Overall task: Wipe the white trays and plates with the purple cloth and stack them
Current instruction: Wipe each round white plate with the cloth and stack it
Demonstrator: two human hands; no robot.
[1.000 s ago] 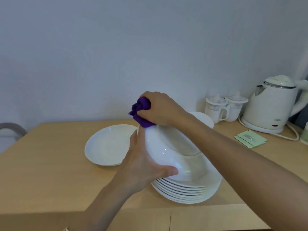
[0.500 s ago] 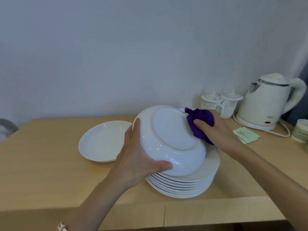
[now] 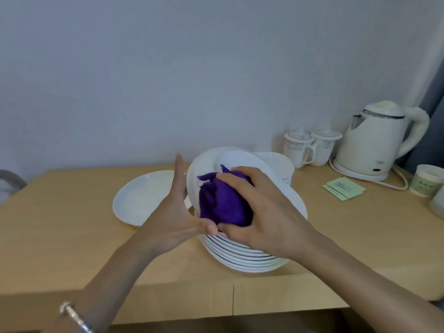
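While tilted, plate (image 3: pixel 204 162), cloth (image 3: pixel 223 203) in hands (image 3: pixel 264 212)

**White china, one purple cloth**

The cloth (image 3: pixel 223 203) is a deep, plain purple, the one strong colour here. The tilted plate (image 3: pixel 204 164) behind it is plain white, and so is the lone plate (image 3: pixel 141 198). The stack (image 3: pixel 245 258) is white too, with thin dark lines between its rims. The table (image 3: pixel 60 224) is pale tan wood. The wall (image 3: pixel 192 68) is flat grey-blue. The kettle (image 3: pixel 374 143) is cream, with a silver band under its lid and a red dot low down. Its cord (image 3: pixel 401 181) is white. The mugs (image 3: pixel 296 147) are white with a grey patterned band. The sachets (image 3: pixel 343 188) are pale green. The paper cup (image 3: pixel 426 181) is off-white with a green print. The curtain (image 3: pixel 432 116) is slate blue. The bracelet (image 3: pixel 74 317) is silver.
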